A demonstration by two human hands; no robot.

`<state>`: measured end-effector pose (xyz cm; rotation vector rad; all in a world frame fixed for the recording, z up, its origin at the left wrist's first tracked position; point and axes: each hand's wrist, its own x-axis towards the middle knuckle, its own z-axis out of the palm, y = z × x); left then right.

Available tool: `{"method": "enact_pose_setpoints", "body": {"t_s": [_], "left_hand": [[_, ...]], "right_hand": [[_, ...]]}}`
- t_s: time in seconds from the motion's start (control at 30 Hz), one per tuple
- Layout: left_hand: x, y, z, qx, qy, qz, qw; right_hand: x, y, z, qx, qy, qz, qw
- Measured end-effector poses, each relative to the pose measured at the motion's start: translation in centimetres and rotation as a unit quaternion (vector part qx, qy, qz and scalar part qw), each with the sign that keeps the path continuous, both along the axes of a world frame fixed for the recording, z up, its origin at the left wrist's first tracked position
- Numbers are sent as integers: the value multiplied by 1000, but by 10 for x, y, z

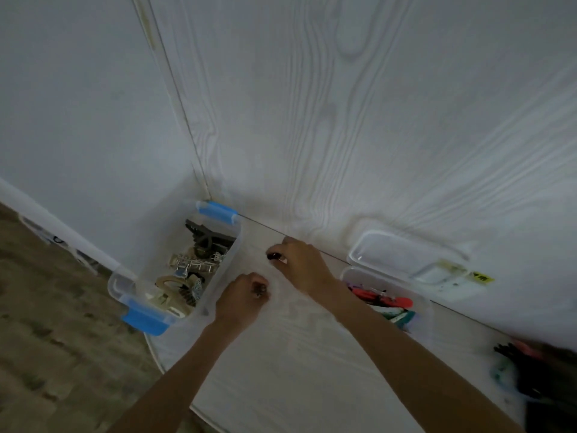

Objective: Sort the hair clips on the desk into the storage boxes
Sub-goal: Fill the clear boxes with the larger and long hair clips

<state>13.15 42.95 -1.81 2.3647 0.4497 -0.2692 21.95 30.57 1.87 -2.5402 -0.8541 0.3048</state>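
2 bare forearms reach up from the bottom edge over the pale wood-grain desk (296,364). At the near right edge lies a blurred heap of dark, pink and teal hair clips (515,367), too smeared to count.

Further in, the left hand (242,296) hovers low over the desk with its fingers curled, pinching a small dark clip (259,289) at the fingertips. It sits just beside the right wall of the clear plastic storage box with blue latches (137,295), which stands at the desk's left corner. That box holds a jumble of beige, silver and black claw clips (190,270).

A little beyond, the right hand (301,265) has its fingers bent around a small black clip (274,256), held between thumb and fingertips, close to the desk surface; whether it touches the desk is hard to say in this blur. The 2 hands are near each other but apart.

To the right of the right forearm stands a second clear plastic storage box (421,307), holding red, pink and teal clips (392,303). Its clear lid (402,254) leans behind it against the white wood-grain wall panel (374,120).
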Motion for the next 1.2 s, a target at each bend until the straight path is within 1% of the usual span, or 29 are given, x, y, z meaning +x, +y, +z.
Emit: {"method": "enact_pose_setpoints", "body": {"t_s": [0.07,0.13,0.23,0.3,0.37,0.43,0.5,0.53,0.63,0.7,0.77,0.83,0.9,1.0,1.07,1.13,1.2], "left_hand": [[-5,-7,13,-19,-28,7,999],[-7,-26,31,-55,-70,-4,996],[-4,-62,54,-103,-123,-19,987],[0,-97,64,-113,-147,-43,982],[4,-136,70,-122,-154,-77,978],[4,-176,70,-140,-148,-121,972],[1,-217,66,-165,-141,-177,960],[-3,-236,64,-162,-141,-208,954],[-15,-280,59,-149,-118,-289,938],[-26,-312,53,-132,-68,-365,919],[-36,-337,47,-119,-22,-409,904],[-44,-357,45,-132,-13,-414,900],[-49,-377,44,-159,-10,-407,899],[-52,-399,43,-176,-2,-396,901],[-51,-408,42,-199,13,-393,898],[-51,-410,38,-193,-1,-391,900],[-50,-405,34,-173,-46,-358,916]], "right_hand": [[-12,-21,24,75,4,-42,996],[-22,-56,44,122,35,-78,989],[-38,-106,55,139,94,-127,978],[-50,-144,55,129,87,-164,974],[-68,-186,53,141,73,-208,965],[-89,-227,50,166,58,-266,948],[-111,-265,47,188,41,-339,921],[-123,-283,44,192,31,-372,907],[-154,-324,33,168,-1,-448,878],[-177,-352,25,143,-34,-500,854],[-196,-374,16,111,-70,-539,832],[-210,-390,7,106,-76,-563,816],[-223,-402,-1,111,-66,-565,815],[-234,-411,-6,97,-49,-518,849],[-236,-416,-6,76,-64,-505,858],[-237,-421,-7,60,-83,-531,841],[-237,-427,-9,12,-92,-585,806]]}}
